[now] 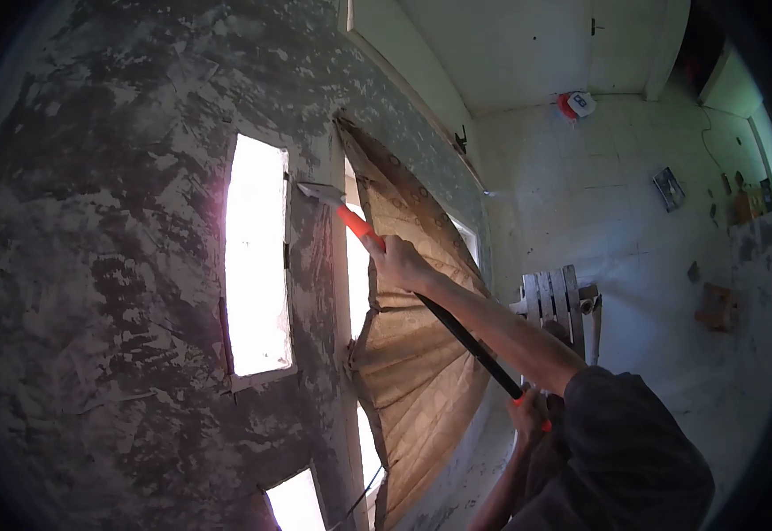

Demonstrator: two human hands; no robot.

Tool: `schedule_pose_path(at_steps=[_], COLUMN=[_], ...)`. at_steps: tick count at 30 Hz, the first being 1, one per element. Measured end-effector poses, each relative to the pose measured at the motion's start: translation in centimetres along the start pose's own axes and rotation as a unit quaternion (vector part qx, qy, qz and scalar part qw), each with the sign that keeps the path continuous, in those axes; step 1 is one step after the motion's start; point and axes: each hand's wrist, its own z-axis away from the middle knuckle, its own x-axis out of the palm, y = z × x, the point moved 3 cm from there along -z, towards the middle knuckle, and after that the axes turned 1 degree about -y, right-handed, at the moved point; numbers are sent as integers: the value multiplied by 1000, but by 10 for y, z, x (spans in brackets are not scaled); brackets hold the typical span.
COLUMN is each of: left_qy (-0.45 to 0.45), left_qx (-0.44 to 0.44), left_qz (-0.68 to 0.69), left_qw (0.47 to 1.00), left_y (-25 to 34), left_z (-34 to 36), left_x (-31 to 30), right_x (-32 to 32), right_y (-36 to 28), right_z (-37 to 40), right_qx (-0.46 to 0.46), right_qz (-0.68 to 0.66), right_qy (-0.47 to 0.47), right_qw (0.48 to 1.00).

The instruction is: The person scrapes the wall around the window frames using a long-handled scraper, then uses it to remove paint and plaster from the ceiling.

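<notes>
A long-handled scraper [465, 334] slants across the view, with a black shaft, orange grips and a flat metal blade. Its blade lies close against the patchy grey wall [138, 265], beside a bright window opening [257, 257]. My right hand [396, 263] is wrapped round the orange grip just behind the blade, that arm stretched out. Lower down, my left hand [530, 414] grips the handle's far end, partly hidden by my dark sleeve [633, 442]. Behind the handle hangs a creased brown patterned curtain [421, 354], gathered to one side of another opening.
A slatted wooden stool [556, 305] stands close to my right arm. On the pale tiled floor [598, 203] lie a red and white object [575, 105], a dark flat rectangular item [669, 189] and a brown box-like piece [715, 307]. Another bright opening [295, 503] shows at the bottom.
</notes>
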Motion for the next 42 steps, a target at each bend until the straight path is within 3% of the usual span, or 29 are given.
schedule_pose_path(at_steps=[2, 8, 11, 14, 16, 18, 20, 22, 24, 25, 26, 28, 30, 33, 36, 38, 39, 41, 42], left_qy=[-25, -19, -37, -28, -26, -24, -14, -14, 32, 19, 22, -5, -27, 24, 6, 13, -3, -15, -3], left_qx=[1, 5, -25, 38, -4, -27, -16, -5, 26, 20, 14, -71, -78, 12, -60, -44, -29, -30, -50], left_qz=[9, 12, 37, -2, 15, -16, -36, -59, -51, -59, -56, -42, -46, -47, -15, -1, -2, -36, -77], left_qw=[1000, 1000, 998, 999, 1000, 999, 999, 998, 998, 998, 998, 997, 996, 999, 998, 999, 1000, 999, 996], left_y=[0, -8, -3, -30, -16, -5, -14, -29, -47, -44, -39, -26, -19, -14, -31, -8, -6, 6, 15], left_z=[-11, -13, -5, 3, 9, -1, -16, -18, 2, 3, -3, -16, -5, 6, -16, 10, 15, 4, 0], left_x=[1, -10, -15, -34, -35, -36, -44, -38, -27, -20, -16, -7, 9, 26, 23, 35, 34, 30, 33], right_x=[-6, -2, 9, 8, 5, 8, -3, -1, 12, -1, -10, -18, -21, -21, -21, -13, -17, -32, -25], right_y=[-5, -13, 0, -4, 10, 28, 13, 25, 57, 39, 25, 17, 18, 14, 36, 50, 34, 0, 11], right_z=[0, 10, 11, 20, 18, -8, -7, -3, -5, 0, -1, -6, -5, 5, -14, -16, -15, -12, -11], right_qx=[-45, -36, -75, -39, 25, -28, 42, 31, -74, -17, -11, 104, 73, 51, 56, -37, -36, 161, 162], right_qz=[-9, -74, -39, -64, -49, -16, -39, -46, 52, 2, 4, 0, 10, 34, 20, 93, 90, 21, 24], right_qy=[10, -47, 8, 24, -14, 38, -12, -8, 65, -1, -4, -52, -32, -52, -20, 40, 37, -78, -82], right_qw=[999, 995, 996, 997, 998, 999, 998, 998, 994, 1000, 1000, 993, 997, 997, 998, 994, 995, 984, 983])
